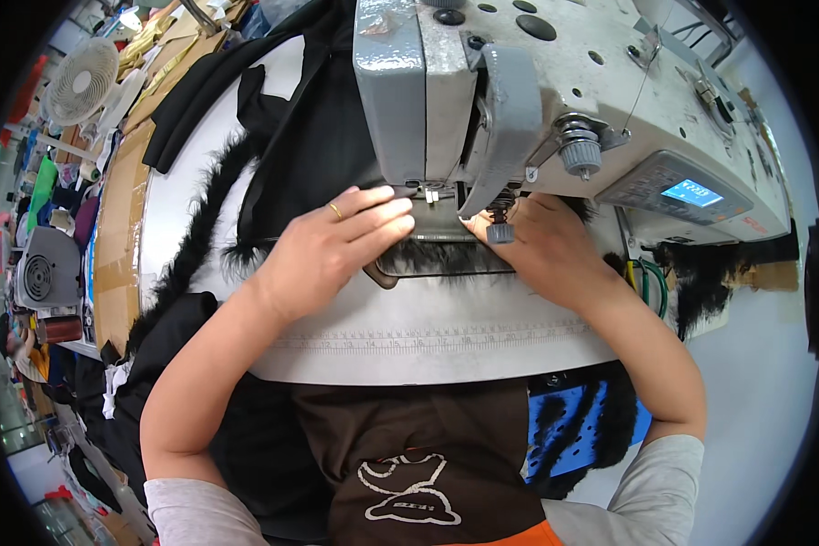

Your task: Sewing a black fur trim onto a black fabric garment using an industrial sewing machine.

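Observation:
My left hand (323,250), with a ring on one finger, lies with fingers stretched out at the edge of a black fabric piece (328,150), just left of the sewing machine's needle area. Beside the presser foot (430,194) on the other side is my right hand (546,244). A spring and knob (500,231) of the machine cover part of its fingers, so their grip is hidden. Between my hands, black fur trim (446,258) runs along the front of the metal needle plate (441,227).
The sewing machine (591,82) fills the upper right, with a lit control panel (692,193). Scissors with green handles (651,282) lie at the right near fur scraps (705,282). A fur strip (196,237) crosses the left of the white table (409,350). A fan (82,82) stands far left.

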A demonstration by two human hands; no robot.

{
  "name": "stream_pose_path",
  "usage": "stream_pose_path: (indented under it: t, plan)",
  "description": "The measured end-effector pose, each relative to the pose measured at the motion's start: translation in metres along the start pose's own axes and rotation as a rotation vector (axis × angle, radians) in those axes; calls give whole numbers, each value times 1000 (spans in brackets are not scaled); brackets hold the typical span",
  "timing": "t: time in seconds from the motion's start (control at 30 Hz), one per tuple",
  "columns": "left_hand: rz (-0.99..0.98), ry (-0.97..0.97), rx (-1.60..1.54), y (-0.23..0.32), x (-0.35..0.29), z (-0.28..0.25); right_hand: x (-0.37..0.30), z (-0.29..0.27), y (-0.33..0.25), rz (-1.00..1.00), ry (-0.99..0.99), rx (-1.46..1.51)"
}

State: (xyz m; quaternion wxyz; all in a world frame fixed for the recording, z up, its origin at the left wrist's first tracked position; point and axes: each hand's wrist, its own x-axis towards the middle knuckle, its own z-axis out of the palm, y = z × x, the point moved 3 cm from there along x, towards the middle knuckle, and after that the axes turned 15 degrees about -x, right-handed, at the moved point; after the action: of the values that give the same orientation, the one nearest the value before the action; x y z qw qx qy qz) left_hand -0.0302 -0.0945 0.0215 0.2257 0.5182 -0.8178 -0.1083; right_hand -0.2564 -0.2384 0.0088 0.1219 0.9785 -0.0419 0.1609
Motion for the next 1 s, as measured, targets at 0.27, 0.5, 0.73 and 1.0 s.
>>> stream_pose_path:
  t: [0.27,0.5,0.73,1.0]
  plan:
    - [-42,-52,208,-6,0,4,-6,-2,9,63,-77,-43]
    - [-15,-127,249,2,3,1,-10,-5,7,-44,-40,-57]
    - [-10,-56,233,-1,1,-2,-4,-3,8,51,-107,-53]
    - [-13,-47,218,1,1,3,-18,-2,4,78,-90,-148]
